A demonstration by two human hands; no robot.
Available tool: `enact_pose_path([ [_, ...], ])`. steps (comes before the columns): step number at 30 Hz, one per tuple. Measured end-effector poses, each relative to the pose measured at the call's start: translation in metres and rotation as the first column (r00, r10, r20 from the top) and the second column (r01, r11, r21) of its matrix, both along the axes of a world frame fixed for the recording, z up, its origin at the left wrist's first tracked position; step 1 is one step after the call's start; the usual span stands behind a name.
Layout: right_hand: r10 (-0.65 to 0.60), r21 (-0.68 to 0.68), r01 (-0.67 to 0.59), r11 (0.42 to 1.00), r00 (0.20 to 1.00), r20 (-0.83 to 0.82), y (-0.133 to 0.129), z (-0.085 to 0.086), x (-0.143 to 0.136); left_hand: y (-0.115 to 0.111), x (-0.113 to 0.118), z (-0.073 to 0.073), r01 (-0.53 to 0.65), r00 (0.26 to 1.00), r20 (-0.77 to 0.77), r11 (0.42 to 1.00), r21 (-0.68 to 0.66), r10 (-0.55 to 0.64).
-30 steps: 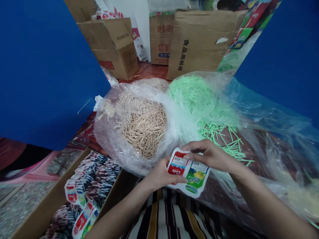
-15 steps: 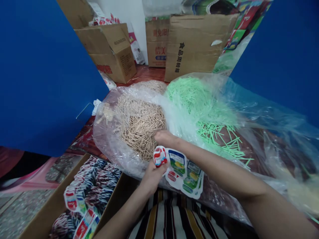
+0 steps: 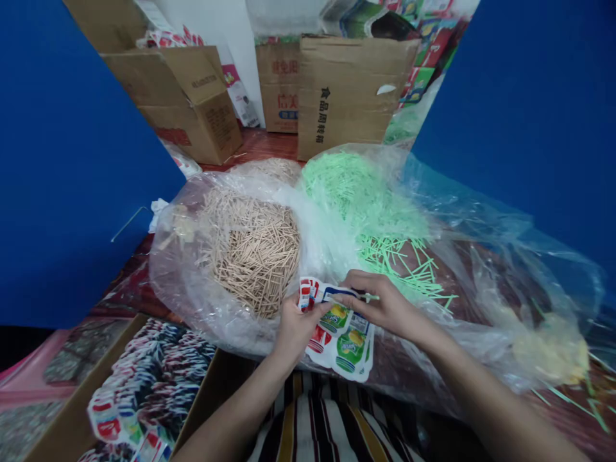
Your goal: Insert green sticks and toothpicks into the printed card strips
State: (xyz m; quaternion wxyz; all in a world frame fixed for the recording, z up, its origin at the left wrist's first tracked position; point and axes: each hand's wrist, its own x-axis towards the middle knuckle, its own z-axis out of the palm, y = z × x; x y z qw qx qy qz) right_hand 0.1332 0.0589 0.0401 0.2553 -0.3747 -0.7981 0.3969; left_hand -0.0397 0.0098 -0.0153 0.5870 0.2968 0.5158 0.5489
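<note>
My left hand (image 3: 294, 326) grips a small stack of printed soda-label packets (image 3: 342, 339), white-edged with red and green panels, just above my lap. My right hand (image 3: 376, 306) pinches a thin green stick (image 3: 369, 297) against the top of that stack. Behind the hands lies a clear plastic bag (image 3: 192, 289) holding a heap of tan wooden sticks (image 3: 250, 247). To its right, a second clear bag holds a pile of pale green sticks (image 3: 366, 202), some spilled loose toward my right hand.
An open cardboard box (image 3: 72, 420) at lower left is packed with many more printed packets (image 3: 144, 378). Cardboard cartons (image 3: 344, 90) stand at the back. Blue panels (image 3: 62, 173) close in both sides. My striped clothing (image 3: 332, 423) fills the bottom centre.
My right hand left the packets, reached over to the tan stick heap, then came back holding a thin green stick at the stack. The left hand fanned the packets; the view panned right.
</note>
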Motion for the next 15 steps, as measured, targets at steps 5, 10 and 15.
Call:
enact_pose_path([
  [5,-0.232,-0.057,0.226,0.972,0.964,-0.132,-0.018,-0.013,0.015,0.001,0.019,0.007,0.158,0.978,-0.136,0.987,-0.013,-0.159],
  [10,-0.331,-0.187,0.303,0.935,0.932,-0.146,-0.028,-0.026,0.026,-0.003,0.031,0.004,0.244,0.936,-0.276,0.968,0.060,-0.219],
  [15,-0.163,-0.309,0.110,0.945,0.975,-0.149,-0.023,-0.018,0.056,-0.011,0.038,-0.002,0.253,0.943,-0.220,0.967,-0.007,-0.248],
])
